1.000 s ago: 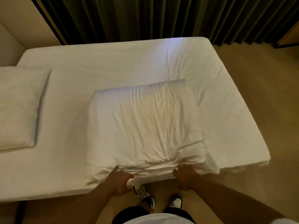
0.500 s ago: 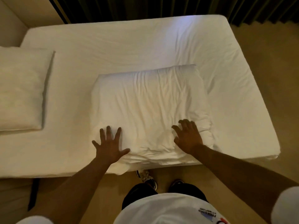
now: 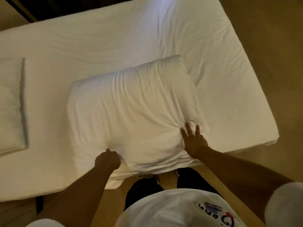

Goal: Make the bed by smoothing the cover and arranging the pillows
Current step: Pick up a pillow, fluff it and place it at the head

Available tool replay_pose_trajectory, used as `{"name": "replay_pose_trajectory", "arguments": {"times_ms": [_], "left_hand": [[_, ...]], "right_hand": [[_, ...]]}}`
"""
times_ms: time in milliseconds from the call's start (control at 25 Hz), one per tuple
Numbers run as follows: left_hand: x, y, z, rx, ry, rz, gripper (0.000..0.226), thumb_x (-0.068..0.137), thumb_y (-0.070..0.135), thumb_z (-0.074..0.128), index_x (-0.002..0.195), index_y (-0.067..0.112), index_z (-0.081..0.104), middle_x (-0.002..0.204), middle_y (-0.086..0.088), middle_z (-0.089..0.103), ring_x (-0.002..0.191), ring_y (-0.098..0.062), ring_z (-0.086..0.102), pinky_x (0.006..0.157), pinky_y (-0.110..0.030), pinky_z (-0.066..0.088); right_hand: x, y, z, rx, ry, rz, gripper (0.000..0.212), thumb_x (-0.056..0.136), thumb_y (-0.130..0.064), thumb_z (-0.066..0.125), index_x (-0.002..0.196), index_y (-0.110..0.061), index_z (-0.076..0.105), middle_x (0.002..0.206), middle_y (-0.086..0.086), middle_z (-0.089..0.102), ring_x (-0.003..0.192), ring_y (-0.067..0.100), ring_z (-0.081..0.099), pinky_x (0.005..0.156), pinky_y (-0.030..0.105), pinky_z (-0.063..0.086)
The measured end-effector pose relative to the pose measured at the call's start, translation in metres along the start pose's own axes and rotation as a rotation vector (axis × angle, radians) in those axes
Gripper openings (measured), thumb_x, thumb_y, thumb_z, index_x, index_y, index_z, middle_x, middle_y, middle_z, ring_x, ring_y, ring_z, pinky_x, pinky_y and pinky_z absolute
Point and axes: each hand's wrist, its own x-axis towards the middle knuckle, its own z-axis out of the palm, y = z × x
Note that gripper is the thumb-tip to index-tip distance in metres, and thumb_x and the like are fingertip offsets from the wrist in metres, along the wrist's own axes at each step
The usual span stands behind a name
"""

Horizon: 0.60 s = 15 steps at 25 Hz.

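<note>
I read dim warm light | cool glare on far sheet | soft motion blur | edges bowed by wide-angle lens

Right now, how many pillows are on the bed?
2: one pillow near the front edge under both hands, another pillow cut off at the left edge. None seem hidden.

I saw the person wore a white short-sleeved T-shirt with a small printed logo in dark lettering, red and blue near its hem, dark trousers, and light-coloured shoes barely showing. Both forearms were bare below the white sleeves.
</note>
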Motion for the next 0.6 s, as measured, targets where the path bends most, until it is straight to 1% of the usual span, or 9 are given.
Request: {"name": "replay_pose_trajectory", "arguments": {"times_ms": [40,120,200,240,280,360,440,520,600], "left_hand": [[-0.007,0.031,-0.029,0.019,0.073,0.041,0.048,0.099,0.037,0.035,0.144,0.021,0.046,0.149,-0.012,0.046,0.132,-0.032,0.05,0.106,-0.044,0.044],[-0.013,0.1,-0.081,-0.044,0.234,0.127,0.041,0.099,0.039,0.039,0.13,0.018,0.056,0.133,-0.009,0.058,0.119,-0.028,0.059,0.095,-0.038,0.047],[-0.013,0.167,-0.114,-0.12,0.431,0.272,0.049,0.098,0.044,0.041,0.14,0.018,0.045,0.142,-0.013,0.049,0.125,-0.031,0.052,0.097,-0.041,0.046],[-0.015,0.201,-0.125,-0.172,0.5,0.34,0.058,0.098,0.048,0.04,0.149,0.022,0.033,0.152,-0.014,0.036,0.134,-0.033,0.042,0.103,-0.046,0.042],[-0.016,0.231,-0.133,-0.22,0.523,0.378,0.065,0.098,0.053,0.038,0.156,0.029,0.018,0.162,-0.014,0.019,0.145,-0.035,0.028,0.11,-0.052,0.034],[-0.016,0.284,-0.144,-0.241,0.455,0.409,0.07,0.098,0.061,0.032,0.155,0.045,-0.004,0.166,-0.005,-0.013,0.153,-0.035,-0.005,0.116,-0.063,0.015],[-0.012,0.316,-0.131,-0.118,0.349,0.431,0.068,0.098,0.065,0.027,0.152,0.05,-0.011,0.162,-0.002,-0.03,0.15,-0.036,-0.022,0.114,-0.07,0.005],[-0.007,0.326,-0.106,0.035,0.264,0.439,0.065,0.098,0.065,0.022,0.152,0.051,-0.011,0.161,-0.005,-0.032,0.149,-0.036,-0.024,0.113,-0.072,0.0],[-0.005,0.322,-0.087,0.074,0.192,0.494,0.06,0.101,0.061,0.018,0.154,0.048,-0.007,0.164,-0.005,-0.024,0.152,-0.033,-0.019,0.116,-0.069,-0.002]], "right_hand": [[0.004,0.002,-0.008,0.013,-0.023,-0.011,0.076,0.102,-0.026,0.041,0.158,-0.023,-0.012,0.16,0.003,-0.033,0.146,0.048,-0.02,0.121,0.056,0.014],[0.007,0.006,-0.023,0.035,-0.015,-0.034,0.075,0.1,-0.04,0.04,0.159,-0.019,-0.001,0.164,0.007,-0.023,0.146,0.052,-0.015,0.121,0.059,0.005],[0.003,0.005,-0.033,0.03,0.174,-0.113,0.078,0.093,-0.053,0.042,0.156,-0.011,0.022,0.166,0.015,0.0,0.147,0.052,-0.006,0.119,0.064,-0.001],[0.003,0.007,-0.034,-0.011,0.297,-0.186,0.079,0.09,-0.056,0.045,0.152,-0.009,0.033,0.164,0.019,0.012,0.148,0.051,0.0,0.118,0.067,0.002],[0.006,0.011,-0.03,-0.046,0.366,-0.267,0.08,0.088,-0.057,0.047,0.151,-0.009,0.036,0.163,0.021,0.017,0.149,0.049,0.002,0.117,0.067,0.005],[0.016,0.025,-0.018,-0.081,0.394,-0.382,0.082,0.091,-0.059,0.041,0.157,-0.014,0.02,0.165,0.017,0.009,0.152,0.041,-0.006,0.118,0.064,0.004],[0.026,0.045,-0.001,-0.127,0.32,-0.392,0.081,0.096,-0.062,0.029,0.158,-0.02,-0.001,0.166,0.011,-0.002,0.15,0.035,-0.018,0.12,0.061,-0.005],[0.031,0.061,0.012,-0.173,0.239,-0.375,0.081,0.097,-0.066,0.022,0.157,-0.021,-0.008,0.166,0.009,-0.008,0.148,0.033,-0.023,0.12,0.058,-0.012],[0.033,0.063,0.011,-0.194,0.17,-0.37,0.083,0.097,-0.066,0.022,0.158,-0.02,-0.009,0.166,0.009,-0.009,0.146,0.031,-0.027,0.12,0.055,-0.012]]}}
